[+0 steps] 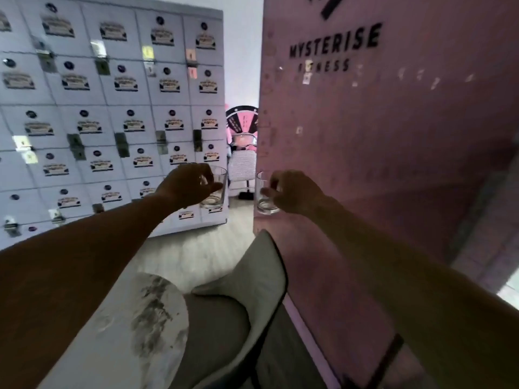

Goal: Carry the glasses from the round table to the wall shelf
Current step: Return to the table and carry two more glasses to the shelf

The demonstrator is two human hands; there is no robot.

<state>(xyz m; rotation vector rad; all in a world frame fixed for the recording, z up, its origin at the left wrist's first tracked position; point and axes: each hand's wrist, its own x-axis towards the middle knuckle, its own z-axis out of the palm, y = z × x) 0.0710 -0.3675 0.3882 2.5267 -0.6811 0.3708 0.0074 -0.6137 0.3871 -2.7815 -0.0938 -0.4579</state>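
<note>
Two glasses (214, 189) (264, 195), two hands (185, 186) (295, 192).

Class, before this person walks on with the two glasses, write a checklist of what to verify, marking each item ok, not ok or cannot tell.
1. Left hand grips the left glass: ok.
2. Right hand grips the right glass: ok.
3. Both glasses upright: ok.
4. Glasses apart, not touching: ok.
5. Chair and round table lie low in front, path clear: not ok.
6. Wall shelf in sight: not ok.
</note>
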